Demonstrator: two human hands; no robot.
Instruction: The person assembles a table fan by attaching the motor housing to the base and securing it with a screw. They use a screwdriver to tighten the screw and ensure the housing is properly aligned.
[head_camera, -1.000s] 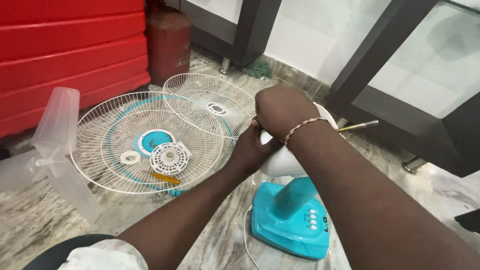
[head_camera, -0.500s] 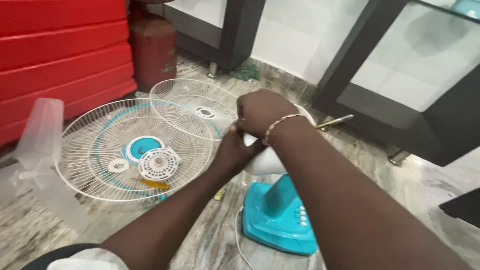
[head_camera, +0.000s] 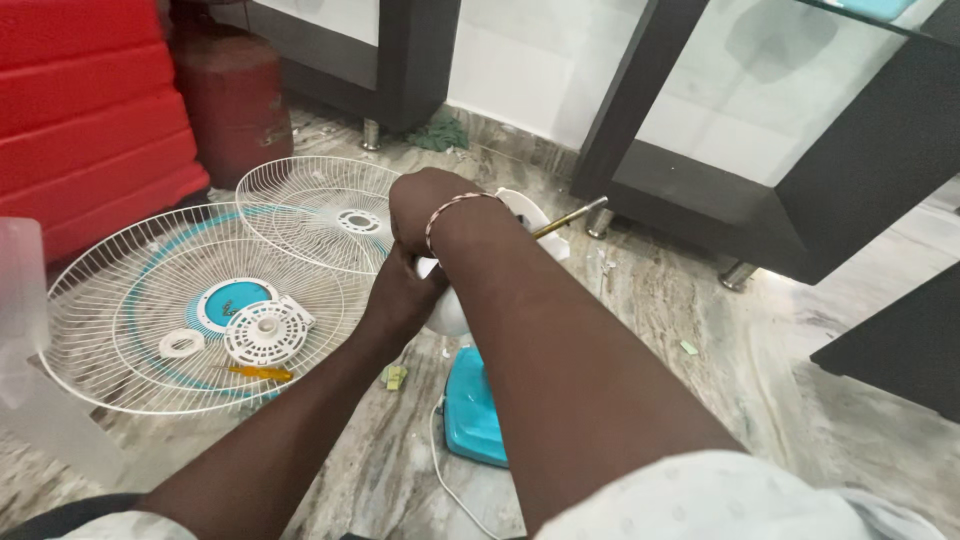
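My left hand (head_camera: 400, 292) and my right hand (head_camera: 425, 208) both grip the white motor housing (head_camera: 448, 312) of a small table fan, left from below, right from above. My right wrist wears a thin bracelet. The fan's turquoise base (head_camera: 470, 408) stands on the marble floor beneath my right forearm, mostly hidden by it. A metal rod (head_camera: 572, 217) sticks out past the housing. Two white wire fan guards (head_camera: 195, 300) lie flat to the left, with a round white plastic cover (head_camera: 266, 333), a white ring (head_camera: 181, 345) and a yellow-handled screwdriver (head_camera: 258, 373) on the larger one.
A clear plastic fan blade (head_camera: 25, 330) lies at the far left edge. A red shutter (head_camera: 85, 110) and a dark red cylinder (head_camera: 235, 95) stand behind the guards. Black-framed glass cabinets (head_camera: 790, 130) line the back and right. A white cord (head_camera: 440, 465) runs from the base.
The view has swung to the right, so the guards, fan and my hands sit further left in the frame. Both hands keep their hold on the motor housing.
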